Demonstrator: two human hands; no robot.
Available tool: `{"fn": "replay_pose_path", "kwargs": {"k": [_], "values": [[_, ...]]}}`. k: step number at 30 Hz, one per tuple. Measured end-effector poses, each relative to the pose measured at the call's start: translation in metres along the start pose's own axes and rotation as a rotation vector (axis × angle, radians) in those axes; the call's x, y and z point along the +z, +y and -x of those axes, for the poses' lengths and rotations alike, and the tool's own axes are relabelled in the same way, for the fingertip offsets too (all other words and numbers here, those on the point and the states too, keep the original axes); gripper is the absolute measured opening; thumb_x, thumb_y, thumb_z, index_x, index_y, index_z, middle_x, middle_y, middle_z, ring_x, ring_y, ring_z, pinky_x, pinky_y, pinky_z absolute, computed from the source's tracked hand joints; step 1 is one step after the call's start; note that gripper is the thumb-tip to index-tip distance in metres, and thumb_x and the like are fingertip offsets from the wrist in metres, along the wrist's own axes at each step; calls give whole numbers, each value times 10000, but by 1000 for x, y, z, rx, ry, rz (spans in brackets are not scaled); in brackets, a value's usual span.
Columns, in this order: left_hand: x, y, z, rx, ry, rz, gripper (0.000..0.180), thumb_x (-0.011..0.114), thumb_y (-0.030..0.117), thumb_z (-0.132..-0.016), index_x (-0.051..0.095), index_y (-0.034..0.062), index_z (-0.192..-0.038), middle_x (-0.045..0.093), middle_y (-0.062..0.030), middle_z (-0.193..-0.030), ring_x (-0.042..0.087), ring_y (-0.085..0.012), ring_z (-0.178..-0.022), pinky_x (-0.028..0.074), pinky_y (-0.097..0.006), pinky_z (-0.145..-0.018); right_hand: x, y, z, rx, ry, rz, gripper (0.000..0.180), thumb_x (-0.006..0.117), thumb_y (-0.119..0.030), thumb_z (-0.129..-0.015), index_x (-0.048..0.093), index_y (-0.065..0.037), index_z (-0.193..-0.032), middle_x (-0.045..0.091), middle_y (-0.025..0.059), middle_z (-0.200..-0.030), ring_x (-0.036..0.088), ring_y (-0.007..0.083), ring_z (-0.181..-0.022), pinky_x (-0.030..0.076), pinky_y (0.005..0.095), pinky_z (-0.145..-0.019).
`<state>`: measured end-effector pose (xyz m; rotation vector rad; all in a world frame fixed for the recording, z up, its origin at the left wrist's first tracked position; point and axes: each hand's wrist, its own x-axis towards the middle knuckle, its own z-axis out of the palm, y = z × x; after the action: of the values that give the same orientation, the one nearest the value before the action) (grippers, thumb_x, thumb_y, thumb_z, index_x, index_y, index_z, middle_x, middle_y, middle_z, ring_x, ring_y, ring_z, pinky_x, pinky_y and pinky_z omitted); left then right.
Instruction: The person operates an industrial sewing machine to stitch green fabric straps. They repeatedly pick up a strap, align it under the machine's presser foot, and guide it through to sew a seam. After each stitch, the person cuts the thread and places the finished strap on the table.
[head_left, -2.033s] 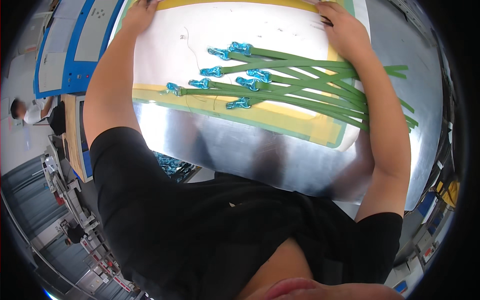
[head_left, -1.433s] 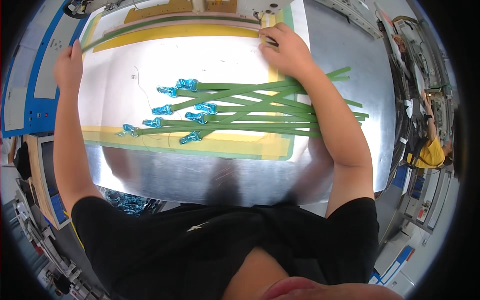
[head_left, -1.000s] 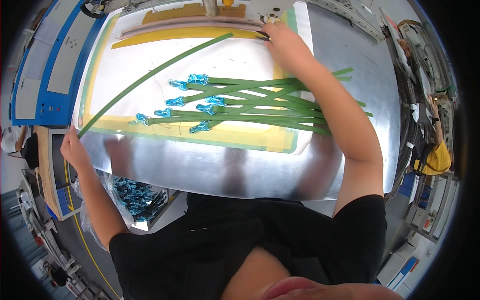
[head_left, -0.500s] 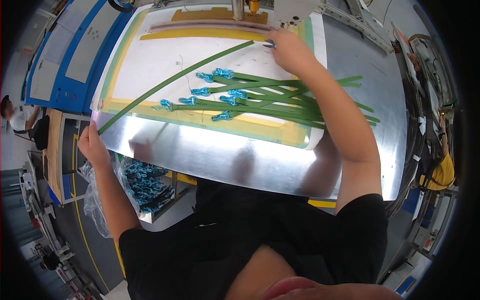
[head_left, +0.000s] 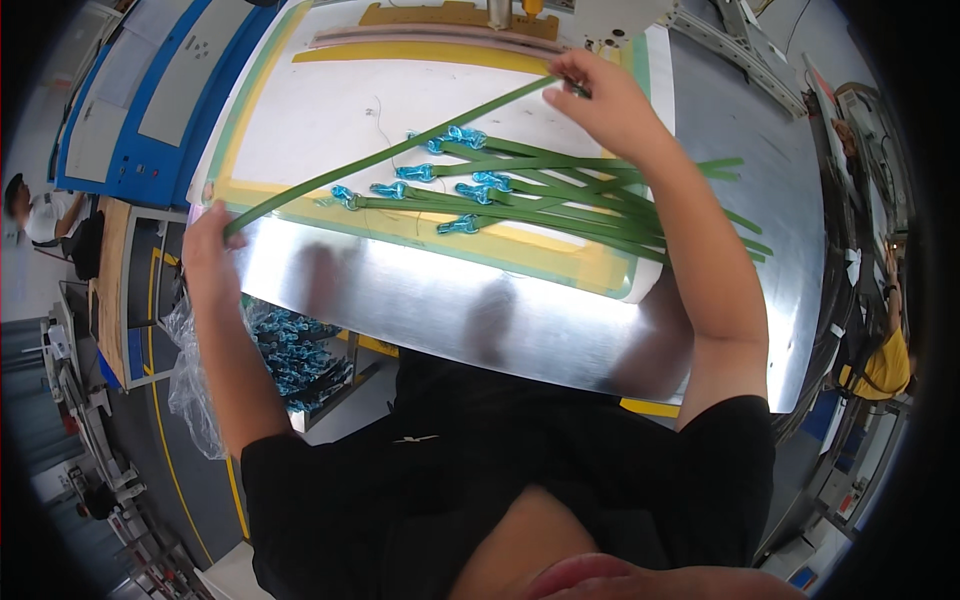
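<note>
Strip (head_left: 370,162) slants across the white sheet (head_left: 330,105), one end clamped in the grip of my left hand (head_left: 212,235), the other in my right hand (head_left: 605,98). I'd keep it taut, lifting over the blue clips (head_left: 458,226); bare desk (head_left: 560,345) gives room nearest me, while the machine head (head_left: 603,18) crowds beyond.

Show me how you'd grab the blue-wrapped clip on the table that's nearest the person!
I'd pinch the blue-wrapped clip across its narrow body, coming from the person's side of the table. Its free end points left and no strap covers it, while the green straps cross further right.
</note>
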<state>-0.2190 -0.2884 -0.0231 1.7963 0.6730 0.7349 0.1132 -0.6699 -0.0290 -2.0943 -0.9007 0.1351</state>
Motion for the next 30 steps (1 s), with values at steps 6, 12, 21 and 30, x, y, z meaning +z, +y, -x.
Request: {"fn": "replay_pose_path", "kwargs": {"k": [6, 12, 21, 30], "values": [[125, 115, 21, 154, -744, 264, 400, 510, 347, -1104, 600, 30, -877, 539, -9, -760, 482, -82, -670, 397, -246, -606, -32, -95, 98, 7, -379, -551, 393, 602, -391, -1052, 761, -33, -1081, 648, -15, -792, 485, 31, -617, 398, 231, -547], [202, 193, 49, 329, -966, 382, 536, 573, 476, -1042, 645, -56, -1040, 617, -67, -859, 506, -99, -725, 398, -245, -661, -41, -94, 111, -5, 72, -1255, 506, 569, -351, -1092, 588, 88, -1344, 716, 108, -998, 466, 61, -568, 376, 220, -523], [226, 197, 64, 286, -944, 254, 506, 646, 415, -991, 716, -82, -1058, 648, -42, -841, 511, -75, -729, 375, -224, -645, -85, -78, 112, -170, 518, -1252, 364, 484, -189, -1118, 584, 71, -1353, 617, 21, -874, 394, 43, -540, 318, 219, -472], [223, 188, 63, 327, -875, 364, 491, 657, 387, -982, 702, -93, -1070, 665, -74, -852, 515, -84, -710, 365, -234, -624, -86, -81, 114, -269, 542, -1045, 312, 481, -120, -1100, 574, 82, -1319, 609, 71, -858, 403, 74, -533, 345, 236, -486]]}}
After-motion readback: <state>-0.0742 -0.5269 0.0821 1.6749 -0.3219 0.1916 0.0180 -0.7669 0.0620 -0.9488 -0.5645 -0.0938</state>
